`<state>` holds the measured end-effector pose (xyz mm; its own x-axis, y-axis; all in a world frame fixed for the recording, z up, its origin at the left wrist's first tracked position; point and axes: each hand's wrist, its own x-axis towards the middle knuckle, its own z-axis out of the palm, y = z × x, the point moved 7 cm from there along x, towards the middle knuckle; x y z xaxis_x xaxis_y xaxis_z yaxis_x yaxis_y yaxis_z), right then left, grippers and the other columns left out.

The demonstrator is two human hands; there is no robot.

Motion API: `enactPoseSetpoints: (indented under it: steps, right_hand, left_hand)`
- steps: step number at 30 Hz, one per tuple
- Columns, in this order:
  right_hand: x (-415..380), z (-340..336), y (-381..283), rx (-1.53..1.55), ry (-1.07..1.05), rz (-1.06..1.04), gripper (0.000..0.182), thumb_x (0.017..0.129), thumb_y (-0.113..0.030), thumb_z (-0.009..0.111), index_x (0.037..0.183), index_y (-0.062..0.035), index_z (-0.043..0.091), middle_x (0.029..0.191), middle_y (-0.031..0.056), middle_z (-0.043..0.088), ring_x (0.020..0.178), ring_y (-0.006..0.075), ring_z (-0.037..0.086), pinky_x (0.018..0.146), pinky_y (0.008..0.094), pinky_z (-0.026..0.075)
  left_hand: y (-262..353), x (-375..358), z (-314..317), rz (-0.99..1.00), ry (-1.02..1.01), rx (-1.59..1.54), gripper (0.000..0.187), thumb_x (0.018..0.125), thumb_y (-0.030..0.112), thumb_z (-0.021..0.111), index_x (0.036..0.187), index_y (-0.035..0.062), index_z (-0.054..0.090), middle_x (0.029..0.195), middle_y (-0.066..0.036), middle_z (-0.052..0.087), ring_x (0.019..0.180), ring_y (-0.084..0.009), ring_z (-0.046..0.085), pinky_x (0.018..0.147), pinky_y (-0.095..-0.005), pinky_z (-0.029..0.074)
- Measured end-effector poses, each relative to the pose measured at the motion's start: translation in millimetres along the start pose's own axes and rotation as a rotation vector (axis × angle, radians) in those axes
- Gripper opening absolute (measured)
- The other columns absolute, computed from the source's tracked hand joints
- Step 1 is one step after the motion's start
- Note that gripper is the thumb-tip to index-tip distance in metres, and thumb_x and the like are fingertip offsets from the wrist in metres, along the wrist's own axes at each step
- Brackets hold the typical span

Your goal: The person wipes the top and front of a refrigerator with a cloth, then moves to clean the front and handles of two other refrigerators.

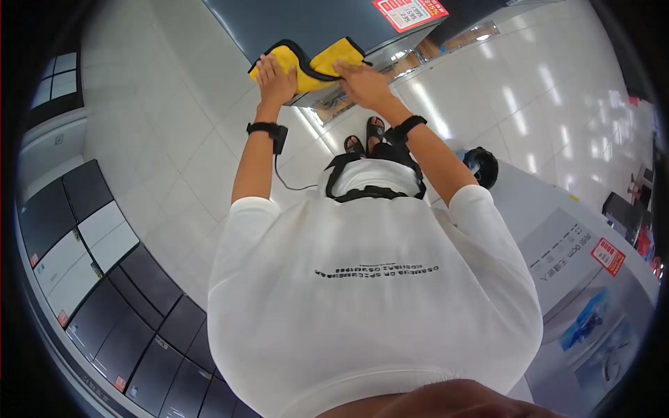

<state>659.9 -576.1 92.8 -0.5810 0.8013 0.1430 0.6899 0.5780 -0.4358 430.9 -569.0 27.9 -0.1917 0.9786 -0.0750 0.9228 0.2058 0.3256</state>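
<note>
A yellow cloth with black edging (306,64) lies folded and rumpled at the front edge of a dark grey appliance top (300,24). My left hand (277,81) rests on the cloth's left part, palm down with its fingers stretched out. On the right, my right hand (364,82) grips the cloth's near edge, its fingers bent over the fabric; its thumb is not clearly visible. Both wrists wear black bands, and a thin cable hangs from the left one.
A red and white price label (410,12) sits on the appliance's right corner. To my right stands a large printed box (557,244) with a dark round object (482,167) beside it. Dark and white cabinet-like appliances (104,279) line the left. Glossy floor tiles (188,132) surround my feet.
</note>
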Motion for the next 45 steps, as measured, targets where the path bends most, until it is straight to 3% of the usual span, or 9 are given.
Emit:
enactPoseSetpoints:
  steps: [11, 21, 25, 27, 31, 35, 37, 39, 45]
  right_hand:
    - [9, 44, -66, -0.161, -0.16, -0.113, 0.04, 0.088, -0.03, 0.056, 0.116, -0.0021, 0.061, 0.14, 0.0113, 0.046, 0.099, 0.0288, 0.062, 0.085, 0.0417, 0.051]
    - [15, 8, -1, 0.051, -0.198, 0.025, 0.043, 0.091, -0.029, 0.052, 0.131, -0.0132, 0.051, 0.142, 0.0005, 0.045, 0.114, 0.0285, 0.056, 0.092, 0.0407, 0.048]
    - [5, -18, 46, 0.113, -0.044, -0.023, 0.043, 0.086, -0.018, 0.056, 0.127, -0.0093, 0.053, 0.138, 0.0038, 0.05, 0.107, 0.0311, 0.059, 0.088, 0.0425, 0.049]
    - [1, -13, 47, -0.115, -0.032, -0.29, 0.044, 0.083, -0.017, 0.057, 0.125, -0.0049, 0.054, 0.133, 0.0077, 0.053, 0.102, 0.0303, 0.061, 0.086, 0.0416, 0.05]
    - [17, -21, 33, -0.005, -0.162, -0.442, 0.047, 0.084, -0.019, 0.057, 0.128, -0.0032, 0.05, 0.114, 0.0123, 0.057, 0.098, 0.0293, 0.062, 0.084, 0.0403, 0.05]
    - [22, -44, 34, 0.148, -0.277, -0.384, 0.047, 0.083, -0.016, 0.057, 0.129, -0.0181, 0.052, 0.104, 0.0103, 0.057, 0.095, 0.0268, 0.061, 0.081, 0.0379, 0.051]
    - [24, -74, 53, 0.184, -0.296, -0.337, 0.05, 0.083, -0.016, 0.057, 0.132, -0.0237, 0.05, 0.102, 0.0097, 0.057, 0.096, 0.0261, 0.061, 0.079, 0.0367, 0.052]
    - [27, -108, 77, 0.092, -0.144, -0.446, 0.053, 0.082, -0.017, 0.058, 0.132, -0.0311, 0.049, 0.099, 0.0086, 0.056, 0.096, 0.0246, 0.059, 0.078, 0.0351, 0.052]
    - [29, -186, 211, 0.01, 0.0, -0.065, 0.056, 0.083, -0.03, 0.065, 0.134, -0.0151, 0.046, 0.101, 0.0119, 0.055, 0.099, 0.0294, 0.056, 0.085, 0.0397, 0.046]
  left_hand:
    - [-20, -3, 5, -0.011, -0.036, -0.056, 0.082, 0.096, 0.055, 0.03, 0.148, -0.0022, 0.002, 0.155, -0.025, -0.003, 0.144, -0.0391, -0.004, 0.115, -0.0501, 0.005]
    - [7, 16, 8, -0.366, -0.174, 0.025, 0.083, 0.094, 0.05, 0.029, 0.147, -0.0061, 0.0, 0.155, -0.025, -0.007, 0.143, -0.0399, -0.008, 0.115, -0.0491, 0.001]
    - [62, 1, 15, -0.293, -0.125, 0.008, 0.08, 0.095, 0.048, 0.029, 0.146, -0.0095, 0.004, 0.153, -0.029, -0.004, 0.142, -0.0445, -0.006, 0.114, -0.0523, 0.001]
    - [80, -5, 21, -0.26, -0.066, 0.005, 0.08, 0.095, 0.047, 0.032, 0.145, -0.0109, 0.007, 0.153, -0.03, -0.003, 0.142, -0.0465, -0.005, 0.114, -0.0534, 0.002]
    - [56, -10, 19, -0.09, 0.196, -0.1, 0.068, 0.091, 0.032, 0.055, 0.144, -0.0005, 0.027, 0.15, -0.027, 0.02, 0.14, -0.0441, 0.016, 0.112, -0.0513, 0.018]
    - [87, -5, -26, 0.008, 0.234, -0.305, 0.047, 0.085, 0.01, 0.064, 0.129, 0.0036, 0.052, 0.137, -0.022, 0.047, 0.128, -0.0373, 0.044, 0.103, -0.0405, 0.037]
    - [103, 1, -41, -0.366, 0.149, -0.483, 0.031, 0.084, 0.002, 0.062, 0.114, 0.0013, 0.062, 0.121, -0.018, 0.061, 0.112, -0.0313, 0.058, 0.092, -0.0339, 0.045]
    - [149, 15, -60, -0.255, 0.334, -0.523, 0.026, 0.083, 0.001, 0.061, 0.109, 0.0008, 0.063, 0.113, -0.017, 0.063, 0.104, -0.0305, 0.061, 0.088, -0.0339, 0.047]
    - [253, 74, -75, 0.059, 0.586, -0.54, 0.02, 0.085, -0.001, 0.059, 0.105, 0.0007, 0.061, 0.105, -0.014, 0.065, 0.097, -0.0277, 0.063, 0.085, -0.0347, 0.048]
